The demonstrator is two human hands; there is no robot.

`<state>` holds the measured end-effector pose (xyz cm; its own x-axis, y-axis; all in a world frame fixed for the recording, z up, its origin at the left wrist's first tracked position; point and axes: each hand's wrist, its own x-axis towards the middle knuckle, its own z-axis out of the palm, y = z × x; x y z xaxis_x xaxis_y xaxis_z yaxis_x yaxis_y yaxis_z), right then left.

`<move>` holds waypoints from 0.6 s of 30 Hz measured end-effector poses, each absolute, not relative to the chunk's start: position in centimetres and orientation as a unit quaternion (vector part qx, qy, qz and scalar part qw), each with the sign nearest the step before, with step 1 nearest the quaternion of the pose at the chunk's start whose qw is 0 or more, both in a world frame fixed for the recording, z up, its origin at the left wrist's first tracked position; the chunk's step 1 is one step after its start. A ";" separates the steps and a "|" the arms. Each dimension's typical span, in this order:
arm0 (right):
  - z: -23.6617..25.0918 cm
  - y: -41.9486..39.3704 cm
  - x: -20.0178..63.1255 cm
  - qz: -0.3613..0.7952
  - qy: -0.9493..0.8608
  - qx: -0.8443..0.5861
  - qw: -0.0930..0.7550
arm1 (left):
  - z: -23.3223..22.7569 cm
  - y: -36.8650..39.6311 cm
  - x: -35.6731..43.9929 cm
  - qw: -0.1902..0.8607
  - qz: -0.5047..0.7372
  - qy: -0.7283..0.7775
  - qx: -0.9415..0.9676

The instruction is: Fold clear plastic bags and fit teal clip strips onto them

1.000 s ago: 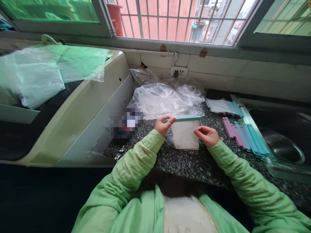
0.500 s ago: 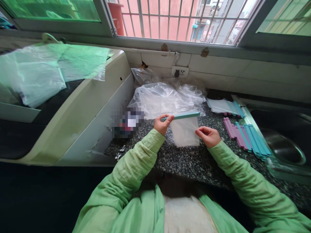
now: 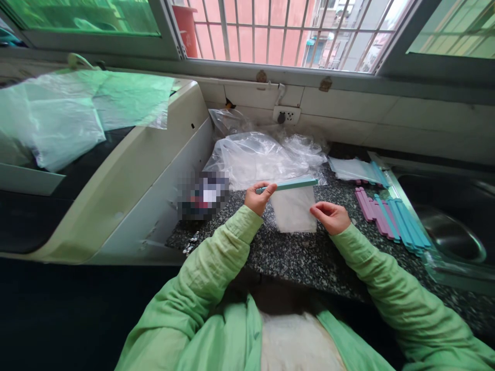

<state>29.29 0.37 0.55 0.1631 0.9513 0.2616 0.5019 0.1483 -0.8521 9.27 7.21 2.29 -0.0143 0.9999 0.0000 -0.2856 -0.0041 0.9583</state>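
My left hand [image 3: 260, 198] is closed around one end of a teal bag-sealing clip [image 3: 296, 183]. From the clip hangs a small translucent plastic bag [image 3: 294, 210], its top edge along the clip. My right hand [image 3: 331, 217] pinches the bag's right edge between thumb and fingertips. Both hands are above the speckled countertop [image 3: 286, 257]. To the right lie several loose teal clips [image 3: 408, 224] and purple clips [image 3: 377, 214] in a row. Behind them is a stack of clear bags [image 3: 351, 169] with teal and purple clips on it.
A heap of clear plastic bags [image 3: 263, 154] lies against the tiled wall under a power socket [image 3: 286, 114]. On the right is a sink [image 3: 452, 232]. A large cream machine [image 3: 154, 170] with plastic sheets [image 3: 65, 113] on top stands left. A blurred-out object [image 3: 203, 196] sits beside it.
Almost nothing differs. Both hands keep their hold, and the lower edge of the bag has shifted very slightly up and left.
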 end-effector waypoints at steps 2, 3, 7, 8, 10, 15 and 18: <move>0.7 0.2 29.2 0.247 -0.598 -0.607 0.463 | 2.1 7.4 9.2 0.565 0.577 0.416 0.417; 0.9 0.1 29.1 0.246 -0.596 -0.609 0.462 | 2.0 7.5 9.2 0.566 0.582 0.411 0.414; 1.5 -0.5 28.6 0.232 -0.590 -0.625 0.456 | 1.8 7.9 9.0 0.561 0.613 0.396 0.390; 1.6 -0.6 28.5 0.227 -0.591 -0.629 0.452 | 1.8 8.0 8.9 0.557 0.622 0.397 0.381; 1.8 -0.7 28.4 0.218 -0.595 -0.635 0.442 | 1.8 8.1 8.9 0.549 0.635 0.404 0.365; 1.8 -0.7 28.4 0.205 -0.597 -0.645 0.430 | 1.9 8.2 8.9 0.535 0.639 0.414 0.366; 1.7 -0.7 28.5 0.195 -0.600 -0.647 0.427 | 1.9 8.2 9.0 0.534 0.645 0.407 0.365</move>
